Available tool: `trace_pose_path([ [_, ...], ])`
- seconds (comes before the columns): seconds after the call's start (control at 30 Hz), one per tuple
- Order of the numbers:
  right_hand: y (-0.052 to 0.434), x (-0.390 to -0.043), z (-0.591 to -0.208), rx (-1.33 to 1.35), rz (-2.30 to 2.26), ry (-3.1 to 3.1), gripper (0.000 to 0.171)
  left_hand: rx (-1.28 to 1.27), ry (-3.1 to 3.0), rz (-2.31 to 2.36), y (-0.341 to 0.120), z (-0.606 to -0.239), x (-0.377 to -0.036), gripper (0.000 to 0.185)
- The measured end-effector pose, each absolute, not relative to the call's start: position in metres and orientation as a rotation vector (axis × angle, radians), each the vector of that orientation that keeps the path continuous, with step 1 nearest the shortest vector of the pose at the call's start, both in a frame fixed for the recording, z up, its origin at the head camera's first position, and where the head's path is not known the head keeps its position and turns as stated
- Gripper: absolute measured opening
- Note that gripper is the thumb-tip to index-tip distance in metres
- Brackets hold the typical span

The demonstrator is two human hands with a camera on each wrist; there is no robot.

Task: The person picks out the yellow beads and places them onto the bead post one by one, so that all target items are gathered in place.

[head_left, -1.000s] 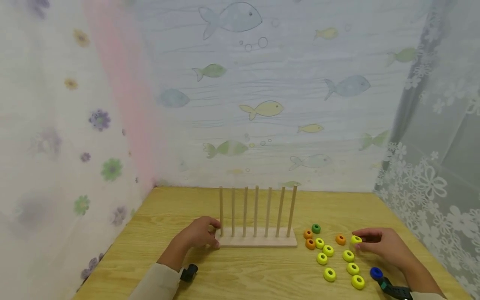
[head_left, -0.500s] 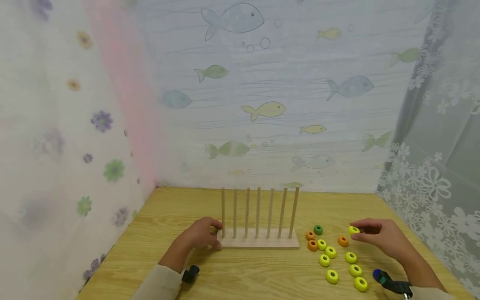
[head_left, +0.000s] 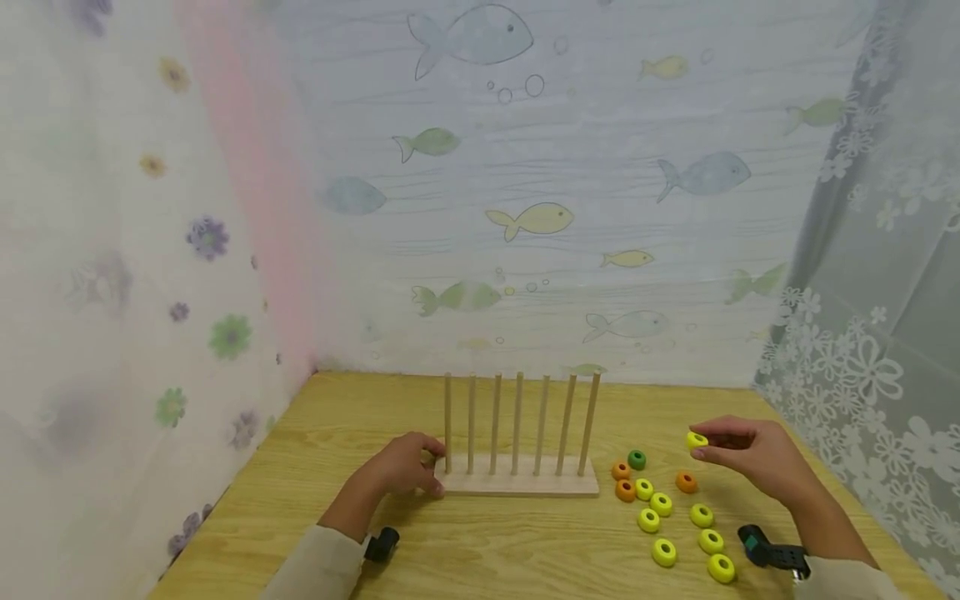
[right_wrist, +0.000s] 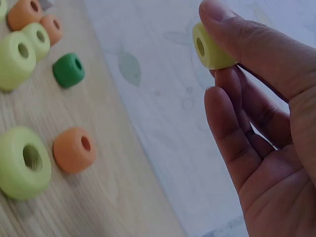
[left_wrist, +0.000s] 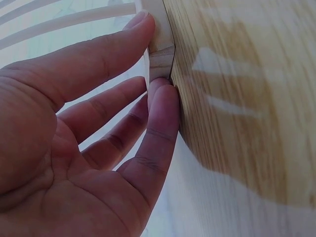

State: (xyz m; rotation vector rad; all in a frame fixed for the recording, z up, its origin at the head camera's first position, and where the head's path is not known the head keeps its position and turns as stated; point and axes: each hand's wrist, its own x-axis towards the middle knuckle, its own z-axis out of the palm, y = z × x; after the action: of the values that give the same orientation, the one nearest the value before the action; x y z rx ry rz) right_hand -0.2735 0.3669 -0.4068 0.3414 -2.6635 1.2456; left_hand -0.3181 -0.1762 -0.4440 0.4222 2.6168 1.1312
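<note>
My left hand (head_left: 401,467) holds the left end of a wooden peg rack (head_left: 517,485), which stands on the table. In the left wrist view the thumb lies on the rack's base (left_wrist: 162,29) and the fingertips touch its end. Seven or so bare upright pegs rise from the base, with no beads on them. Off to the right, my right hand (head_left: 761,458) pinches a yellow bead (right_wrist: 217,52) between thumb and fingers, above the table. Its hole shows in the right wrist view.
Right of the rack lie several yellow beads (head_left: 663,552), a few orange beads (head_left: 686,482) and one green bead (head_left: 637,460). The wooden table (head_left: 480,550) meets a fish-print curtain (head_left: 525,167) at the back. Other curtains hang on both sides.
My right hand has lifted the yellow bead off the table and carried it up and slightly left. The blue bead is now hidden behind the wrist camera. My left hand stays at the rack.
</note>
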Motion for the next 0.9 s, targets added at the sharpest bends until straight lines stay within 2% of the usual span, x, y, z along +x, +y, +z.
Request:
trace_pose_path([
  [0.9, 0.322, -0.292, -0.374, 0.583, 1.178, -2.541, 0.031, 0.435, 2.616, 1.117, -0.177, -0.444, -0.318, 0.063],
])
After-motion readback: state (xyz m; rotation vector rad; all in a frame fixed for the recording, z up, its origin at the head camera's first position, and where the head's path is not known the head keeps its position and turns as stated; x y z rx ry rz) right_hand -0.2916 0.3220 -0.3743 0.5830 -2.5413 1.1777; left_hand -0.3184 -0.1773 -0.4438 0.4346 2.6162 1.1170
